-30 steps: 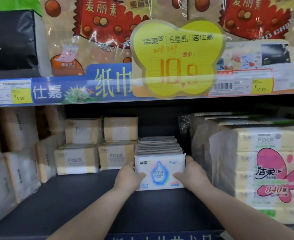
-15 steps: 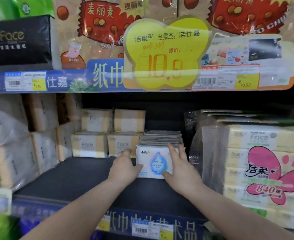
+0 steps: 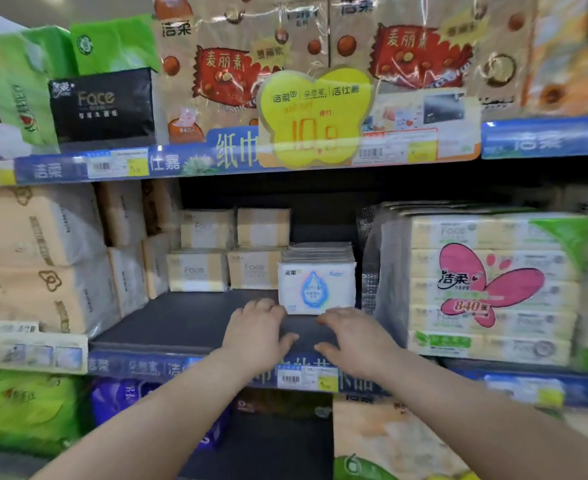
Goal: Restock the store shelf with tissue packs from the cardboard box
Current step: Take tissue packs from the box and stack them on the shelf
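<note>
The fingers (image 3: 265,305) of the left hand (image 3: 256,337) were found loosely spread and holding nothing. Their tips lay just beside the lower left corner of the front tissue pack (image 3: 316,292), and we could not tell whether they touched it. The fingers (image 3: 337,318) of the right hand (image 3: 355,341) were likewise apart and empty, just below the pack's bottom edge. Both hands showed their backs above the dark shelf (image 3: 181,320).

The front tissue pack stood upright, label outward, heading a row of like packs (image 3: 320,250) that ran towards the back of the shelf. The row sat between the beige Face packs (image 3: 254,270) on its left and a wrapped multipack (image 3: 486,289) on its right. The cardboard box was not in view.

We judged the step in hand to be letting go of the seated row. To do it well, we advised:
- drawing the hands clear without brushing the front pack, which looked light and liable to tip forward;
- confirming that its face stood square to the shelf's edge;
- placing further packs in front of the Face packs.
</note>
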A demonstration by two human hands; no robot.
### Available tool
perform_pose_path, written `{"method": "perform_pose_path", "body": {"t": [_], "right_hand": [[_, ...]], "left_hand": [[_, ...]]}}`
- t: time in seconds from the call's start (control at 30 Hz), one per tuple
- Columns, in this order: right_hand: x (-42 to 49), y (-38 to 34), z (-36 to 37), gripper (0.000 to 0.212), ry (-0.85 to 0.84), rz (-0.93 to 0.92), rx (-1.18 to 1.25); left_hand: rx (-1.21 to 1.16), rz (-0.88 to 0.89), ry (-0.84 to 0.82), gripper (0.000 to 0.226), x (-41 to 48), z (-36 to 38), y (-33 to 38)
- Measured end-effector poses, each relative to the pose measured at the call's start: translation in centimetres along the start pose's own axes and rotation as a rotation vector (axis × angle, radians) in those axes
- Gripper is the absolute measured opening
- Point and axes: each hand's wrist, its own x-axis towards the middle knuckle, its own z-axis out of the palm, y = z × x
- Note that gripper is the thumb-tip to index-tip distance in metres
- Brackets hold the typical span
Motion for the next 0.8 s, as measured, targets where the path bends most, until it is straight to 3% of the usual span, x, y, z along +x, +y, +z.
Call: {"method": "perform_pose_path", "body": {"t": [0.2,0.4,0.63,0.8], "right_hand": [[-7.1,-3.5,0.4,0.038,0.005,0.139,-0.033],[-17.8,-7.4,2.4,0.050,-0.115,0.298,-0.057],[-32.1,-7.7,0.5,0.050,-0.198,0.573,-0.055],[-42.3,-5.8,-1.3,0.050,-0.157,0.744,-0.081]], "left_hand": [[-0.057,0.094,-0.076,0.044,-7.5,-0.8,0.4],[-0.056,0.181,-0.208,0.050,-16.1,0.0,3.0],[-0.150,0.416,-0.316,0.046,-22.9,-0.1,12.2],[-0.192,0.597,-0.354,0.046,-27.4,-1.5,21.1]]}}
